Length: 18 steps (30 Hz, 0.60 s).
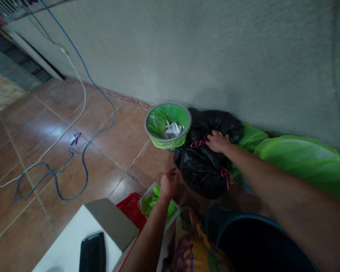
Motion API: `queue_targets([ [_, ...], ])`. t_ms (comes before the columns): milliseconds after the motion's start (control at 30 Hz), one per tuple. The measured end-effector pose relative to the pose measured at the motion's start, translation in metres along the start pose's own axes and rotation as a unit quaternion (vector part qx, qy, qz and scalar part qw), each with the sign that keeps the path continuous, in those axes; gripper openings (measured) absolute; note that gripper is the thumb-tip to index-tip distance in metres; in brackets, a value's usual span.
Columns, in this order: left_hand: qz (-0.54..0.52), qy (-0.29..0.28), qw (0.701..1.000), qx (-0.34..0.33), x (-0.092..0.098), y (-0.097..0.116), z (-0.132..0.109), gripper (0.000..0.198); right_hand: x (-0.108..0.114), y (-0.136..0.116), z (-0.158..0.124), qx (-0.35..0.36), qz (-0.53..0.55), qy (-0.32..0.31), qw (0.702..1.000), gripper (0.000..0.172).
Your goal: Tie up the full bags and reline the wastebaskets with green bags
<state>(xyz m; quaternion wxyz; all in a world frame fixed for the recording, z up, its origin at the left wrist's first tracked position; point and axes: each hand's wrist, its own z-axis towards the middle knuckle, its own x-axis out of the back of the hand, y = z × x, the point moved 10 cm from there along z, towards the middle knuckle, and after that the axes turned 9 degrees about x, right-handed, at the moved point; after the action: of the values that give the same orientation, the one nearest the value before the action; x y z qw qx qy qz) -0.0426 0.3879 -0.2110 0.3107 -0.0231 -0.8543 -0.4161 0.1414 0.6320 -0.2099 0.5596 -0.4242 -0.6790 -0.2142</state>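
Note:
Two full black garbage bags [204,172] with red drawstrings [228,177] are bunched against the wall. My right hand [217,142] lies on top of them, fingers bent into the black plastic beside a red drawstring. Left of the bags, my left hand [169,183] hangs over a clear plastic container [174,219] of green plastic bags [149,204]. Its fingers are curled, and whatever they may hold is hidden. Touching the black bags stands a round trash bin [148,130], lined with a green bag and holding crumpled white waste [174,130].
Large light-green bags [303,155] line the wall at right. A dark blue bin [229,223] stands near my body. A white box [82,234] bears a black phone [93,253], beside a red basket [132,209]. Blue cable [86,173] and keys [75,138] lie on the tiles.

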Motion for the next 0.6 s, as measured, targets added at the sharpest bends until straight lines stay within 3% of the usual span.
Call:
queue_targets([
  [67, -0.01, 0.016, 0.998, 0.053, 0.018, -0.031, -0.007, 0.033, 0.018, -0.004, -0.005, 0.01, 0.008, 0.053, 0.999, 0.046],
  [133, -0.009, 0.029, 0.997, 0.074, 0.029, -0.048, -0.015, 0.029, 0.044, -0.01, -0.021, 0.03, 0.027, 0.147, 0.988, 0.046],
  [233, -0.015, 0.02, 0.996, 0.09, 0.027, -0.058, -0.027, 0.027, 0.072, -0.023, -0.063, 0.063, 0.076, 0.265, 0.959, 0.044],
  [300, -0.012, 0.004, 0.996, 0.092, 0.019, -0.06, -0.035, 0.027, 0.076, -0.035, -0.097, 0.081, 0.109, 0.296, 0.945, 0.04],
  [400, 0.016, 0.008, 0.993, 0.117, 0.012, -0.077, -0.05, 0.03, 0.063, -0.051, -0.15, 0.078, 0.166, 0.295, 0.938, 0.035],
  [533, 0.04, 0.064, 0.966, 0.245, 0.021, -0.143, -0.079, 0.049, 0.027, -0.066, -0.215, 0.054, 0.244, 0.264, 0.932, 0.035],
  [600, 0.019, 0.084, 0.96, 0.268, 0.023, -0.169, -0.087, 0.06, 0.008, -0.071, -0.238, 0.037, 0.28, 0.24, 0.929, 0.037],
])
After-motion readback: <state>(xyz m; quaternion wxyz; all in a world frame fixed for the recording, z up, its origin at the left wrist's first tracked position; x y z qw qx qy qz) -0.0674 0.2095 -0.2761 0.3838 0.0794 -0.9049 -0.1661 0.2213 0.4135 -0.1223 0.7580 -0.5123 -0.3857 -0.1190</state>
